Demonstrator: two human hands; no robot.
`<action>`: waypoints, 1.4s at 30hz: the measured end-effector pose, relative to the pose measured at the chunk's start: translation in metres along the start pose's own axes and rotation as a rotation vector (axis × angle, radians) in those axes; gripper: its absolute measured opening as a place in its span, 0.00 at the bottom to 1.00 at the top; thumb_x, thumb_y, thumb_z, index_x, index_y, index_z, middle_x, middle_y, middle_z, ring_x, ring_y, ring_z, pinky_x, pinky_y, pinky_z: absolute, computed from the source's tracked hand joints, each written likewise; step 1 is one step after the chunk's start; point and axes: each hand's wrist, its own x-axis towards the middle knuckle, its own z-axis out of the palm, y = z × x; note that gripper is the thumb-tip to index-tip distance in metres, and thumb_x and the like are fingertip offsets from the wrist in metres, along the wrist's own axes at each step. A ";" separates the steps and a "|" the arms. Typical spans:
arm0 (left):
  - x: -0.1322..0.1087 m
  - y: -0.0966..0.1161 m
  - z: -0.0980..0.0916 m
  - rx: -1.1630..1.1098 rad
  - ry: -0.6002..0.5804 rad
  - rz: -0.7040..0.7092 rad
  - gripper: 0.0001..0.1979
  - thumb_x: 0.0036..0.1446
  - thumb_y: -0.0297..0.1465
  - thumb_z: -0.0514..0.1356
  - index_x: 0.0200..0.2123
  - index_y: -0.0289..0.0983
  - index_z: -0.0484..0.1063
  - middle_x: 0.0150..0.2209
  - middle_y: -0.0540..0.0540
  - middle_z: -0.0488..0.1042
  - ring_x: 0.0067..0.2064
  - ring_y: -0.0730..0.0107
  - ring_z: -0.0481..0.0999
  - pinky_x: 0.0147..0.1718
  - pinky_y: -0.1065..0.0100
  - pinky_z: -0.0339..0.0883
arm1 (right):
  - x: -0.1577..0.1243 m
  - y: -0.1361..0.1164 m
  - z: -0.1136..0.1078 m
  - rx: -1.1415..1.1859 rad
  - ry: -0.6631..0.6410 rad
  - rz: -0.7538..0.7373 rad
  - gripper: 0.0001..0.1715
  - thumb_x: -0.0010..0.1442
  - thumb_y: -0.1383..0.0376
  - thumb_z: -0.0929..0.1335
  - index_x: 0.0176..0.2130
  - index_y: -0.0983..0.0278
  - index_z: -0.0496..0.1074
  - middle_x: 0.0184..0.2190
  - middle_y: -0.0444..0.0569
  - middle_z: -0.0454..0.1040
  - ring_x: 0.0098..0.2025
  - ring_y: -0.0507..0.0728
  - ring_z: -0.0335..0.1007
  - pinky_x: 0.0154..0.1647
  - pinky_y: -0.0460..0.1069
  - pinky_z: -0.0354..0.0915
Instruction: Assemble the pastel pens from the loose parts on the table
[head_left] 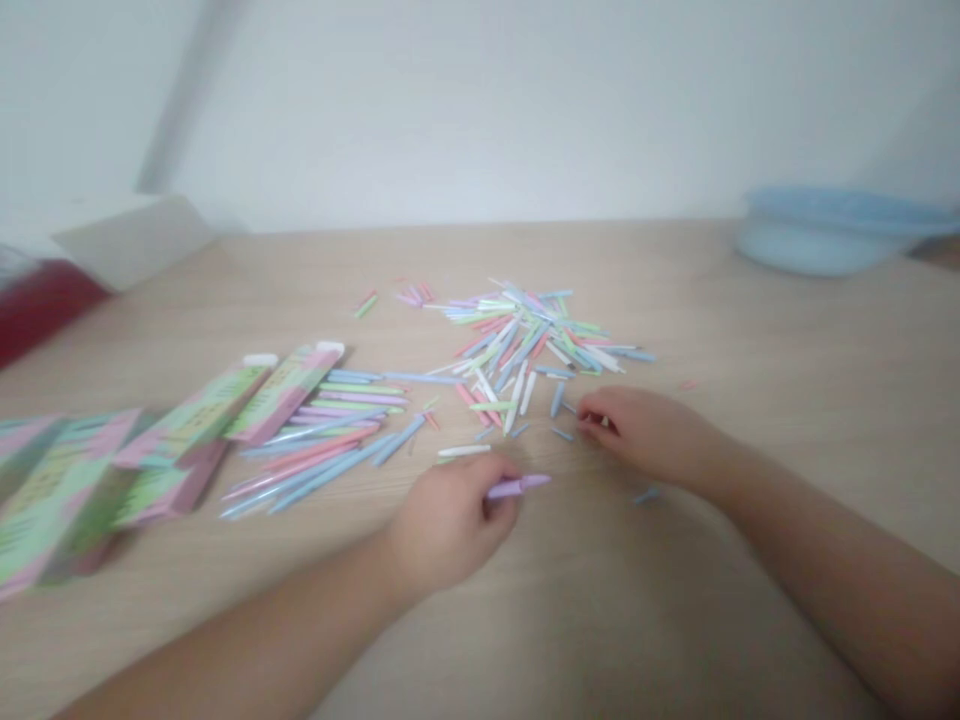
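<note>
My left hand (457, 515) is closed around a purple pen (519, 487), whose tip end points right out of the fist. Off to the right, my right hand (649, 430) has its fingers pinched together low over the table; what sits between them is too blurred to make out. Small blue pieces (559, 400) lie just left of those fingertips. Beyond both hands is a loose heap of pastel pen parts (525, 335) in white, blue, green, pink and purple. A white piece (465, 451) rests right behind my left hand. Longer pens (330, 440) lie in a row to the left.
Several green and pink boxes (202, 410) overlap on the left of the wooden table (675, 620). A blue basin (840, 230) stands at the back right. An open white box (135, 240) and a red item (45, 305) are at the back left, near the wall.
</note>
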 end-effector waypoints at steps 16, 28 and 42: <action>0.003 0.004 -0.002 0.020 -0.071 0.017 0.08 0.67 0.32 0.57 0.45 0.45 0.76 0.39 0.50 0.79 0.41 0.64 0.78 0.40 0.64 0.65 | 0.038 -0.008 0.058 0.001 0.214 -0.263 0.28 0.73 0.67 0.58 0.69 0.60 0.65 0.70 0.57 0.64 0.73 0.66 0.57 0.72 0.68 0.54; 0.003 0.004 -0.002 0.003 -0.094 0.023 0.07 0.66 0.31 0.57 0.44 0.43 0.75 0.40 0.49 0.79 0.42 0.64 0.78 0.42 0.65 0.66 | 0.030 -0.008 0.054 0.112 0.178 -0.324 0.28 0.76 0.57 0.60 0.70 0.61 0.63 0.73 0.56 0.61 0.77 0.67 0.47 0.74 0.70 0.47; 0.004 0.004 -0.001 0.004 -0.090 0.012 0.12 0.62 0.29 0.59 0.47 0.46 0.77 0.39 0.50 0.80 0.40 0.64 0.79 0.40 0.64 0.66 | 0.107 -0.017 0.030 0.035 0.192 -0.178 0.19 0.65 0.64 0.66 0.54 0.63 0.77 0.55 0.56 0.79 0.59 0.65 0.72 0.63 0.60 0.64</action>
